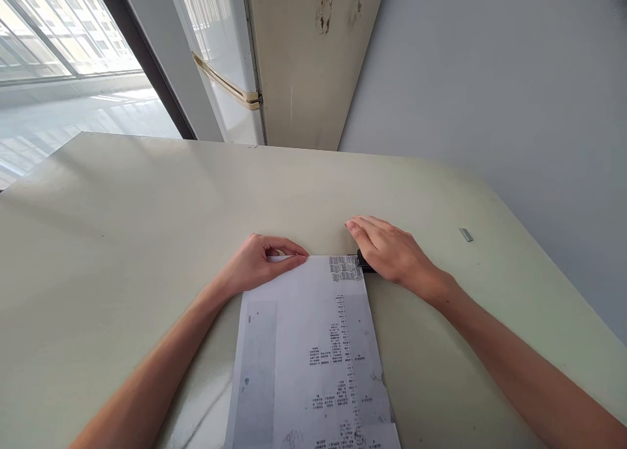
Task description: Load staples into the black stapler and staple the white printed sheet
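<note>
A printed sheet of paper (313,357) lies on the pale table (147,201) in front of me. My left hand (259,263) pinches the paper's far left corner between thumb and fingers. My right hand (386,247) rests palm down over a small black stapler (365,263) at the paper's far right corner, fingers stretched forward and pressed on top of it. Most of the stapler is hidden under the hand.
A small strip of staples (466,235) lies on the table to the right. Behind the table stands an old cream fridge (294,64). A grey wall (490,77) rises on the right, and a window (53,31) on the left.
</note>
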Demonstrator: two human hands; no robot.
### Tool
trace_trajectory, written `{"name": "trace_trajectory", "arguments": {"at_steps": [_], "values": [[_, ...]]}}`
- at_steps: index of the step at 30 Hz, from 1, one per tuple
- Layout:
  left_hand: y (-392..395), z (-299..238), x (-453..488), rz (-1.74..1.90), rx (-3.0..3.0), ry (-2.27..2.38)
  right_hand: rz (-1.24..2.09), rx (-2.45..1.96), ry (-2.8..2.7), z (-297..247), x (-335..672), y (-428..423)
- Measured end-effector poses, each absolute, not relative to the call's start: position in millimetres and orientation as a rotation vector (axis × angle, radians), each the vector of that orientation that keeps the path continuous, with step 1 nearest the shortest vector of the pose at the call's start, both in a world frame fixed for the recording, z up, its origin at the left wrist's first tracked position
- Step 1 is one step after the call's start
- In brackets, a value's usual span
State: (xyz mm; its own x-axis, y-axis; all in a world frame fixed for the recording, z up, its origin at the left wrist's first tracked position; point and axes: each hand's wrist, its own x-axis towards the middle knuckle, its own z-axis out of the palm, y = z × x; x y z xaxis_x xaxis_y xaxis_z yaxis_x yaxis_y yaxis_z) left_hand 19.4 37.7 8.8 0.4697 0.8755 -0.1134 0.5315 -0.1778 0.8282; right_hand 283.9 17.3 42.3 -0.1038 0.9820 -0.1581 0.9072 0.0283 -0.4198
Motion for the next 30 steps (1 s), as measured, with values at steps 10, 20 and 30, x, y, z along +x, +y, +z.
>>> {"name": "trace_trajectory", "arguments": {"at_steps": [10, 20, 30], "values": [[38, 9, 20, 0.487, 1.853, 1.183, 0.597, -2.0, -2.13, 40, 281, 19], [38, 11, 20, 0.491, 1.885, 1.186, 0.474, -2.011, -2.264, 30, 281, 24], [38, 11, 19, 0.487, 1.85, 1.199, 0.297, -2.053, -2.372, 21, 274, 25]]}}
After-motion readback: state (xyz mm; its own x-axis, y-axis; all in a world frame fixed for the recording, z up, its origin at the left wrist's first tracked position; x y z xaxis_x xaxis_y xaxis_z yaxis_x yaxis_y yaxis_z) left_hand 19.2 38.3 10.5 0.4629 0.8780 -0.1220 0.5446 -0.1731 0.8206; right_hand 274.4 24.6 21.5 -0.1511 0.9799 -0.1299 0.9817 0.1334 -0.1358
